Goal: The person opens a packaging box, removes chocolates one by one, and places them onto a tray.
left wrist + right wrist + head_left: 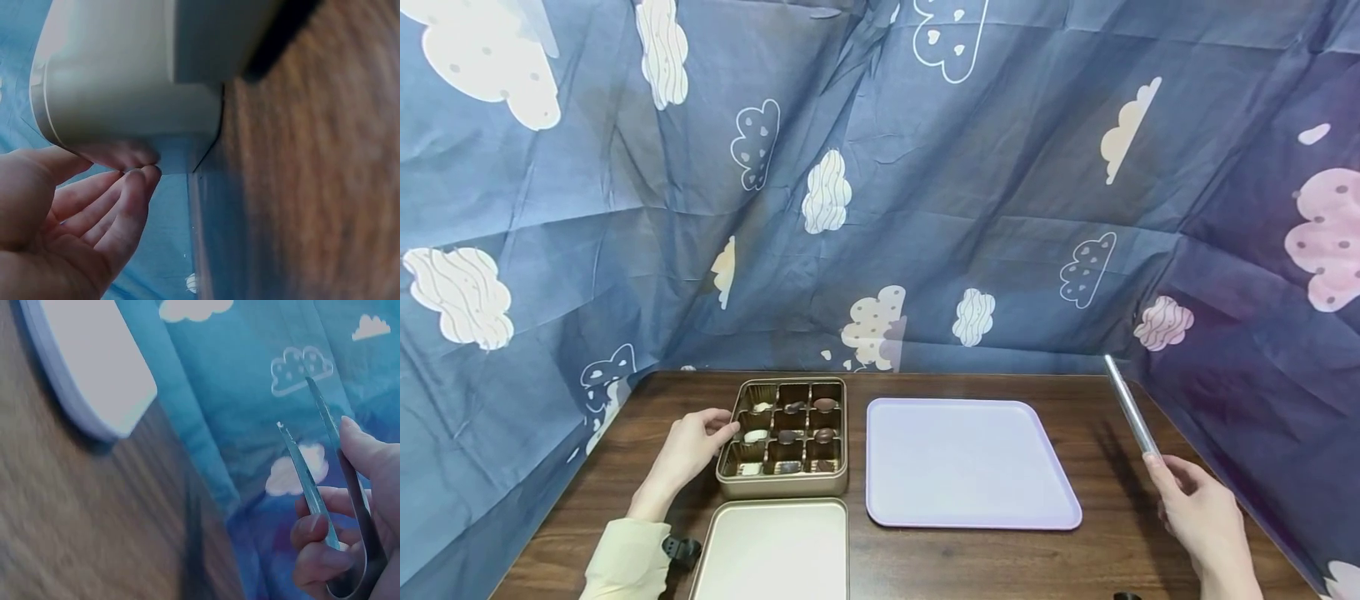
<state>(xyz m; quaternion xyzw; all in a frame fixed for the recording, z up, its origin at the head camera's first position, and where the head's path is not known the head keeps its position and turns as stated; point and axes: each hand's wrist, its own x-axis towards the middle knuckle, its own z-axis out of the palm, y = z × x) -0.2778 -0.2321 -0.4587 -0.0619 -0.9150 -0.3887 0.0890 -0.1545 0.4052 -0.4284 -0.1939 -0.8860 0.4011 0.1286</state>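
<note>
A gold-coloured tin (782, 486) of chocolates stands at the left of the table, its inner tray split into several compartments with dark, brown and white chocolates (825, 405). My left hand (692, 442) holds the tin's left side, the thumb at the rim and bent fingers (134, 194) against the outer wall. Raised over the table's right side, my right hand (1206, 508) grips a pair of metal tongs (1129, 408) near their bend. In the right wrist view the tongs' two arms stand apart, with nothing between their tips.
Right of the tin lies a pale purple tray (962, 467). The flat gold lid (778, 550) sits in front of the tin, near the left forearm. Behind the wooden table (910, 567) and at its sides hangs a blue cloth (925, 208) with cloud prints.
</note>
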